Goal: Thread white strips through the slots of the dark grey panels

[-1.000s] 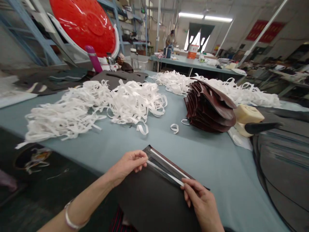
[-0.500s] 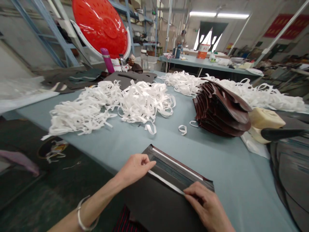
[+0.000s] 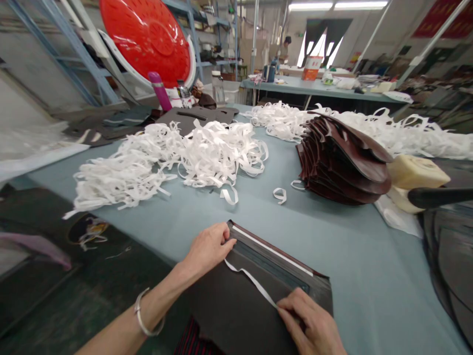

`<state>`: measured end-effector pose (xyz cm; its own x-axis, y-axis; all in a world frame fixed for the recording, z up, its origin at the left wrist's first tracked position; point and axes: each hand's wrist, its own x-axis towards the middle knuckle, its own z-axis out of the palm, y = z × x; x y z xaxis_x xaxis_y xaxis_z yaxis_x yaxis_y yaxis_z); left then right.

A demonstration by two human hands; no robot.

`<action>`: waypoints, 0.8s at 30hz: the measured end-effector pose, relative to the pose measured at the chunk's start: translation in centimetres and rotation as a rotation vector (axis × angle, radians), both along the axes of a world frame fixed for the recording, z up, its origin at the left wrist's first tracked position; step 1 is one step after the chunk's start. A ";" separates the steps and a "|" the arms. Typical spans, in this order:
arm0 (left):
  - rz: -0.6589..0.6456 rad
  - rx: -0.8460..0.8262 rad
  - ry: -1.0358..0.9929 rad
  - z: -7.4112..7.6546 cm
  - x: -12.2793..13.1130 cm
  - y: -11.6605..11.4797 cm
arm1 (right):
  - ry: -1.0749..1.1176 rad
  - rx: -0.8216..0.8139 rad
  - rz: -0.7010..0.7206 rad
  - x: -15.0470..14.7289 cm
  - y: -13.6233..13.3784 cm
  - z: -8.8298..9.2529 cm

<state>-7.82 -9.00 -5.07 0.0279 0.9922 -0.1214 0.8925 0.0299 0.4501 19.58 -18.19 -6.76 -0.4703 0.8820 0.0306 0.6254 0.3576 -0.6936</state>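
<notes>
A dark grey leather-like panel (image 3: 236,301) lies at the table's near edge, partly over my lap. Along its far border runs a white strip (image 3: 273,250), beside a long zipper-like band (image 3: 271,264). My left hand (image 3: 211,246) is closed at the panel's left edge, thumb and fingers pinching it. A second narrow white tape (image 3: 254,282) curves slackly across the panel from just below that hand. Its right end sits between the thumb and fingertips of my right hand (image 3: 310,320). The exact contact under the left fingers is hidden.
Heaps of white tape (image 3: 221,153) lie across the blue-grey table (image 3: 369,256). A stack of dark brown leather pieces (image 3: 340,162) stands to the right, beside a yellowish block (image 3: 417,172). Behind are a purple bottle (image 3: 159,91) and a red basin (image 3: 148,39). A person works far back.
My right hand has shifted slightly left and down with the tape's end. The tape, straight before, now hangs in a loose curve. My left hand has moved slightly up along the panel's edge.
</notes>
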 end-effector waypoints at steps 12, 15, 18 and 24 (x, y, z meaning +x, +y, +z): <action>0.037 -0.001 -0.034 0.6 0.8 -0.2 | 0.134 -0.002 -0.110 -1.1 -1.6 1.4; -0.177 0.011 -0.233 2.8 2.9 -2.2 | 0.248 -0.019 -0.107 -2.4 -2.3 2.1; -0.583 -0.262 -0.399 4.9 5.0 -4.2 | 0.349 0.002 -0.150 -3.3 -2.5 2.9; -0.617 -0.359 -0.332 5.3 4.5 -5.2 | 0.095 0.009 -0.467 -0.4 -1.2 2.5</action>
